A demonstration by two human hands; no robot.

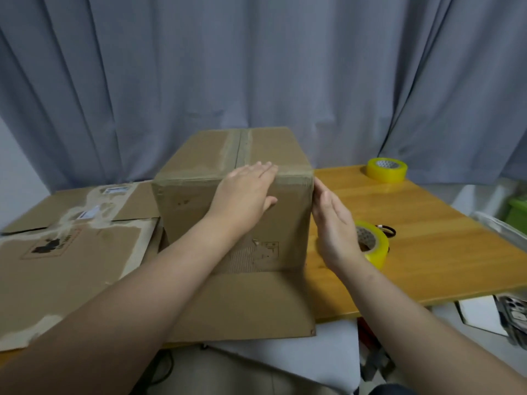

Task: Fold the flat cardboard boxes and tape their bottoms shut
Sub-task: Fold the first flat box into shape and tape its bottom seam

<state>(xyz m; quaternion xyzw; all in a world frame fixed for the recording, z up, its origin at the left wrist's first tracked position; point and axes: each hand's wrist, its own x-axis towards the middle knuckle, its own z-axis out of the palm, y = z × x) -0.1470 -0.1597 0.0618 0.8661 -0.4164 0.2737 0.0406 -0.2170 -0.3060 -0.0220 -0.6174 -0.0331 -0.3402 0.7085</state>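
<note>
The folded box (pixel 188 203) stands bottom-up on the table (pixel 427 238), its centre seam (pixel 241 146) already taped. The left hand (pixel 245 192) lies flat over the near top edge, fingers straight and pressed together; the right hand (pixel 333 223) is flat against the right corner, fingers together too. This looks like the last rub-down of the tape. Next, probably, set this box aside and take one of the flat boxes (pixel 71 252) at left. A near tape roll (pixel 373 246) sits just behind the right hand, a far tape roll (pixel 387 169) well beyond

Grey curtain (pixel 256 67) behind; wooden table (pixel 427 238).
</note>
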